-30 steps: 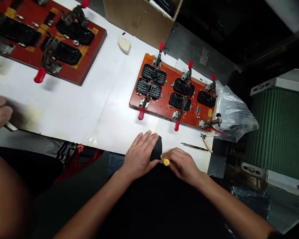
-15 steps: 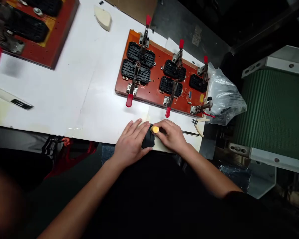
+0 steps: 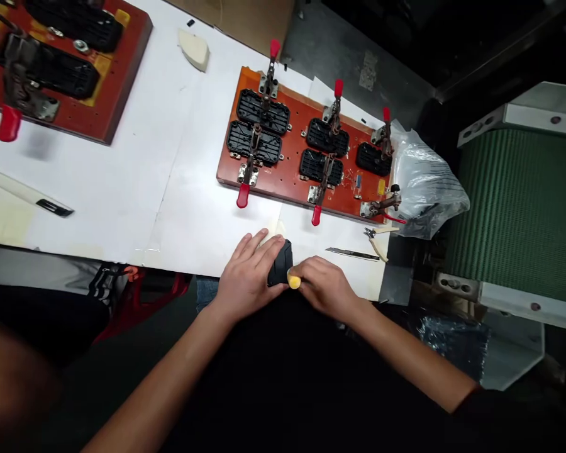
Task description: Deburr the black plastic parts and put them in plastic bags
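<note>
Flat on the near edge of the white-covered table lies a small black plastic plate (image 3: 280,264). My left hand (image 3: 249,270) grips it, fingers over its far left side and thumb along its near edge. Closed around a yellow-ended handled tool (image 3: 294,282) is my right hand (image 3: 323,283), at the plate's near right corner. The tool's working end is hidden under the hand. Beyond my right hand are a slim craft knife (image 3: 353,253) and cutting pliers with cream handles (image 3: 378,241).
A red-brown fixture board (image 3: 290,173) with red-handled toggle clamps bears several black plates. Another such board (image 3: 99,113) stands at far left. A clear plastic bag (image 3: 427,179) and a green ribbed conveyor belt (image 3: 519,214) are at right. Part of another person (image 3: 14,377) shows lower left.
My right hand has drawn the yellow-ended tool toward me along the plate's right edge, from its far corner to its near corner. My left hand stays on the plate.
</note>
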A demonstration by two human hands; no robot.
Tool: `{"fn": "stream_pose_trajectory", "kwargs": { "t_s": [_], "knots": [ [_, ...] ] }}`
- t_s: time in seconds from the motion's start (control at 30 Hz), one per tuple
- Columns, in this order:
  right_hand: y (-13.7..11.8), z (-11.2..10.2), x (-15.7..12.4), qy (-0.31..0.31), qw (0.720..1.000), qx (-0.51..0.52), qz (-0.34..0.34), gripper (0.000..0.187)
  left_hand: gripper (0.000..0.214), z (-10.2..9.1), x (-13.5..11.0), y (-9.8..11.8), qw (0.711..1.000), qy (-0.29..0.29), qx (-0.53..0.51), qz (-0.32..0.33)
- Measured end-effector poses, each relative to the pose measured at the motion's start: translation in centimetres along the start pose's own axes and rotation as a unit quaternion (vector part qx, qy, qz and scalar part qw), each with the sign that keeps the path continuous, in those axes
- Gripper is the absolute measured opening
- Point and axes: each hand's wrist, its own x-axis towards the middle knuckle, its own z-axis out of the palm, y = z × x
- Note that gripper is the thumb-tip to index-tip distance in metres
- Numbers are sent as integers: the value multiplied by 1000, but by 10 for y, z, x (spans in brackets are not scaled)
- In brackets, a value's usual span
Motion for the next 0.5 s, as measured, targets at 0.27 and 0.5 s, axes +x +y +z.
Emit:
{"fn": "stream_pose_trajectory", "kwargs": {
  "t_s": [0.27,0.5],
  "knots": [
    [-1,5,17,77,996,-8,49,7,86,0,1,0,1000,-14,7,-5],
    [4,13,20,145,980,67,121,11,88,0,1,-1,1000,-21,14,-14]
  ]
}}
